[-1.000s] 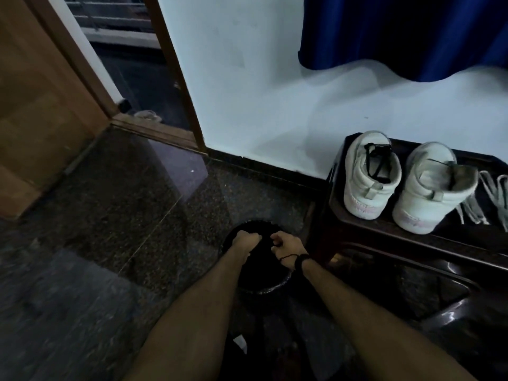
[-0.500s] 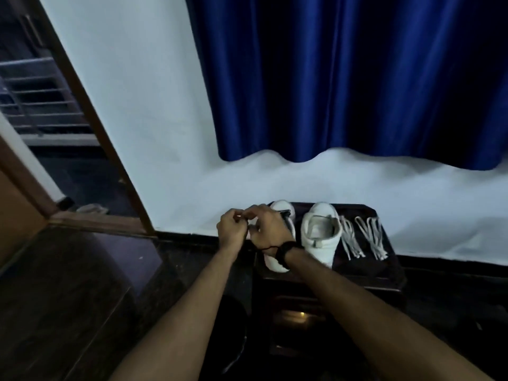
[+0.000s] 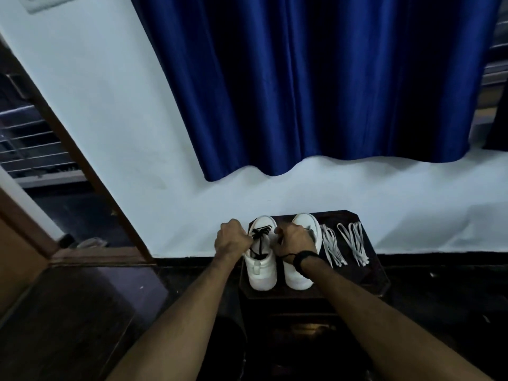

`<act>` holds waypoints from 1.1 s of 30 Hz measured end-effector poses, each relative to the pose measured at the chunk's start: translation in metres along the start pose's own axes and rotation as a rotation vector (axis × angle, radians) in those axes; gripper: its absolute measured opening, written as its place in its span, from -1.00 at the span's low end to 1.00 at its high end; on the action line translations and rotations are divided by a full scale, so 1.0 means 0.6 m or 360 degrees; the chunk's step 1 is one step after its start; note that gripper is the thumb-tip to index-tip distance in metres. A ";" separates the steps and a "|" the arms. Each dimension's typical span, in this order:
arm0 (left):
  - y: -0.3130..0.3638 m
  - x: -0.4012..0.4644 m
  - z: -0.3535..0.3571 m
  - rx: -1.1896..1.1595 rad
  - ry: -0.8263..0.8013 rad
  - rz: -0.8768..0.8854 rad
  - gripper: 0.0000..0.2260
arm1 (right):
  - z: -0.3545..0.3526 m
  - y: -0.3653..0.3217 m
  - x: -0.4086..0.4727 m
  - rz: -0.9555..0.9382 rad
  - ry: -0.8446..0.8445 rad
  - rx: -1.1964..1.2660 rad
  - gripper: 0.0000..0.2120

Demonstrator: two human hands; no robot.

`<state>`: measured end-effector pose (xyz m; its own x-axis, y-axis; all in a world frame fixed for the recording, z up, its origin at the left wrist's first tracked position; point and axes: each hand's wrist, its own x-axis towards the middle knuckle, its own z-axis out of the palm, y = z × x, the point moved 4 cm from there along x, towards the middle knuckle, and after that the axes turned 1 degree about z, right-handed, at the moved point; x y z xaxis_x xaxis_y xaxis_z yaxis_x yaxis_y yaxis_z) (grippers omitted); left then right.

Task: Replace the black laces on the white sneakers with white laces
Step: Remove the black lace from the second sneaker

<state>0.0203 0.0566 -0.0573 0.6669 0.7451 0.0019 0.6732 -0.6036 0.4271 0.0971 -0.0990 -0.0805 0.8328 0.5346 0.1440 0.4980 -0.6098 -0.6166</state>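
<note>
Two white sneakers stand heel-toward-me on a small dark table (image 3: 376,281). The left sneaker (image 3: 260,270) still carries a black lace (image 3: 259,234) across its tongue. My left hand (image 3: 232,241) is at its left side, fingers curled, pinching the black lace. My right hand (image 3: 294,240) sits between the two shoes with curled fingers, apparently gripping the lace's other end; it covers part of the right sneaker (image 3: 301,276). Two bundles of white laces (image 3: 331,246) lie on the table to the right of the shoes.
A blue curtain (image 3: 316,92) hangs on the white wall behind the table. A round dark bin (image 3: 228,334) stands on the floor left of the table, below my left forearm. An open doorway with a wooden frame (image 3: 82,171) is at the left.
The view rose from the bin on the floor to the table. My hands left the bin's rim, came up to the left sneaker and now pull apart at its black lace.
</note>
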 end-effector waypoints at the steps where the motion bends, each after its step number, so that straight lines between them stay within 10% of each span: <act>1: -0.005 0.003 0.001 -0.0085 -0.0041 -0.0057 -0.80 | 0.002 0.004 -0.003 0.0037 0.0001 -0.0001 -0.75; 14: -0.020 0.011 -0.054 -0.1812 -0.0661 -0.0616 -0.81 | 0.017 -0.021 -0.021 0.0104 0.0076 -0.0101 -0.70; 22: -0.038 0.046 -0.136 -0.1160 0.0076 -0.0320 -0.84 | 0.021 -0.029 -0.029 0.0140 0.0124 -0.0139 -0.68; 26: -0.046 0.022 -0.089 0.0177 0.0048 -0.0172 -0.65 | 0.021 -0.032 -0.036 0.0092 0.0123 -0.0150 -0.72; 33: -0.017 -0.016 0.017 -0.0256 -0.0260 0.0254 -0.76 | 0.017 -0.035 -0.034 -0.0022 0.0110 -0.0260 -0.69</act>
<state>0.0102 0.0528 -0.0711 0.8120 0.5806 -0.0595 0.5047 -0.6473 0.5712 0.0674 -0.0911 -0.0785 0.8374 0.5055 0.2078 0.5375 -0.6927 -0.4810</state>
